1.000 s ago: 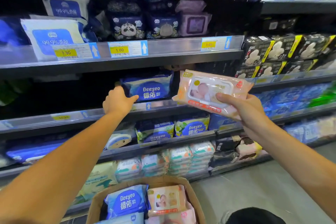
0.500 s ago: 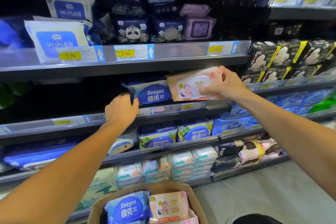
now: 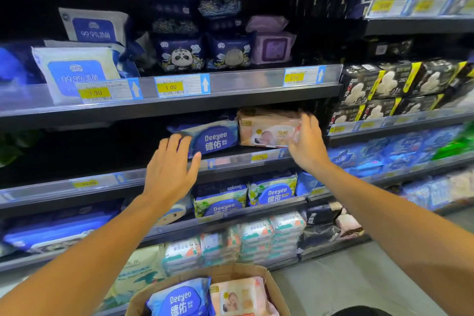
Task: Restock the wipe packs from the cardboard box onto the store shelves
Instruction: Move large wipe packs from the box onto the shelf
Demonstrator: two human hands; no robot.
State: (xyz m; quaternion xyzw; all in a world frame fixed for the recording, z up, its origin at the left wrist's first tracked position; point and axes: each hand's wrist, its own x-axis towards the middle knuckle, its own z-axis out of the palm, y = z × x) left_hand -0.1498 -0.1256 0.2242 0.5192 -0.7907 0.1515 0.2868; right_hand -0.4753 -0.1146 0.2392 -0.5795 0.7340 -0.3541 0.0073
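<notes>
Nearest, at bottom centre of the frame: open cardboard box (image 3: 275, 290), holding a blue Deeyeo wipe pack (image 3: 179, 299) on the left and a pink baby wipe pack (image 3: 237, 297) on the right, side by side and touching.

Behind the box, low shelves stocked with stacked white-and-teal wipe packs (image 3: 256, 238).

Above those, a shelf with 2 more Deeyeo packs in blue and green (image 3: 272, 191), standing next to each other.

Mid frame, 2 bare forearms reaching up from the lower corners. Left hand (image 3: 170, 169) raised before the middle shelf (image 3: 102, 182), fingers spread and fairly straight, fingertips at the left end of a blue Deeyeo pack on the shelf (image 3: 215, 137); actual contact hard to judge. Right hand (image 3: 306, 143) at the right end of a pink baby wipe pack on the shelf (image 3: 266, 128), fingers loosely extended against its edge, not curled around it. Pink pack lying on the middle shelf just right of the blue pack, the 2 touching or nearly so. Yellow price tag (image 3: 259, 157) on the rail below.

Farther up, the upper shelf: white 99.9% wipe packs (image 3: 77, 72) at upper left, a panda-printed dark pack (image 3: 180, 56) at centre, a purple pack (image 3: 273, 46) to its right, price labels reading 3.90, 1.00 and 3.00.

At far right, black Kotex packs (image 3: 384, 84).
</notes>
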